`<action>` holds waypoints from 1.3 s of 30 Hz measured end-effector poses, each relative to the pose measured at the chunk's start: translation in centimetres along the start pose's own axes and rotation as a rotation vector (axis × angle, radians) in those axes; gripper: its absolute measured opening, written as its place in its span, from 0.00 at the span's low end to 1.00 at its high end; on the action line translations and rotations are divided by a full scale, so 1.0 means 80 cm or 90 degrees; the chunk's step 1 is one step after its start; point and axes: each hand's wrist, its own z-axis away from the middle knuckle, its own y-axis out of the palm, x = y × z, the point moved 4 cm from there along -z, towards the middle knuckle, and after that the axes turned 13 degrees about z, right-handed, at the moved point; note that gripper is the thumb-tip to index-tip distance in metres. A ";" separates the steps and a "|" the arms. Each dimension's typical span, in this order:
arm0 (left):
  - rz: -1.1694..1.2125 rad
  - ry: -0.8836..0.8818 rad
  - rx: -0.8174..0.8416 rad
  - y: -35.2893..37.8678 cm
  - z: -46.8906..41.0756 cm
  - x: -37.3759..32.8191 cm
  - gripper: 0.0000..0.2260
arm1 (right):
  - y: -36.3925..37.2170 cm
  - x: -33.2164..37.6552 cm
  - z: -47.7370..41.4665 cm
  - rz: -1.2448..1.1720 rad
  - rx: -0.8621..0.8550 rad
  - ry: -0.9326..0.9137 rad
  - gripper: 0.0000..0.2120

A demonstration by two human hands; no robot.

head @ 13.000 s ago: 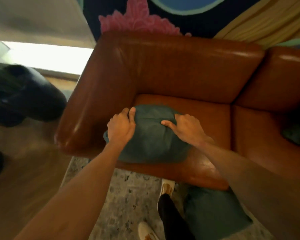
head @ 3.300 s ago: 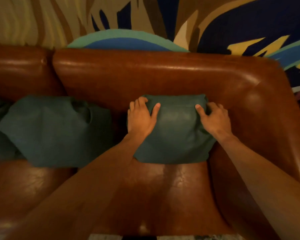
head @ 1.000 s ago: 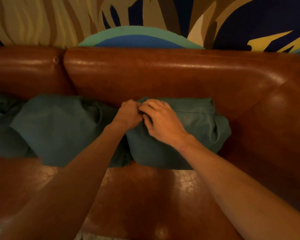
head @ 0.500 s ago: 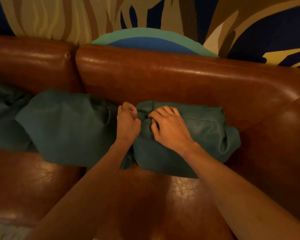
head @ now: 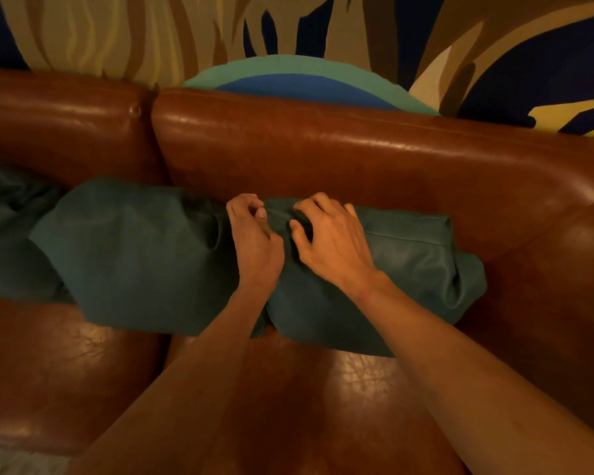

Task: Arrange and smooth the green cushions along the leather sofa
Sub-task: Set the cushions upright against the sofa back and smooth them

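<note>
While I lean over the leather sofa [head: 323, 413], its glossy brown seat lies nearest me, with both my bare forearms reaching across it toward the backrest. Beyond the seat, three green cushions sit in a row against the back. My left hand [head: 254, 245] rests at the meeting point of the middle cushion [head: 134, 255] and the right cushion [head: 408, 269], its fingers [head: 251, 209] curled inward near the upper corner of the right one; whether they actually pinch fabric I cannot tell, as the fingertips fold out of sight. My right hand [head: 333, 241] lies palm down on the upper left part of the right cushion, its fingers [head: 319, 204] bent and partly spread, pressing into the cloth, which bunches in small wrinkles between my two hands. The two hands are just beside each other, thumbs nearly touching. The right cushion leans against the backrest and reaches toward the sofa's right arm, its right end slumped and creased. The middle cushion touches it on the left. A third cushion [head: 11, 234] sits partly behind that one at the left edge. Farthest off, above the backrest, a painted wall mural [head: 288, 77] shows tan, blue, teal and yellow shapes.
</note>
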 end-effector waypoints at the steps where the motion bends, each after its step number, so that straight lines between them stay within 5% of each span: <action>1: 0.006 -0.004 0.002 0.000 -0.001 0.001 0.06 | 0.000 0.002 -0.003 0.008 0.003 -0.005 0.14; 13: 0.058 -0.097 -0.096 -0.009 -0.009 0.007 0.06 | -0.002 0.025 -0.027 -0.007 0.042 -0.002 0.10; 18: 0.068 -0.151 -0.088 -0.012 -0.014 0.013 0.14 | -0.009 0.024 -0.031 -0.008 0.030 0.001 0.07; 32: 0.100 -0.097 -0.013 0.004 -0.024 -0.006 0.13 | -0.013 0.018 -0.026 0.016 -0.044 -0.002 0.07; 39: 0.020 -0.109 -0.113 -0.006 -0.037 -0.007 0.11 | 0.001 0.009 -0.006 0.020 -0.077 0.060 0.14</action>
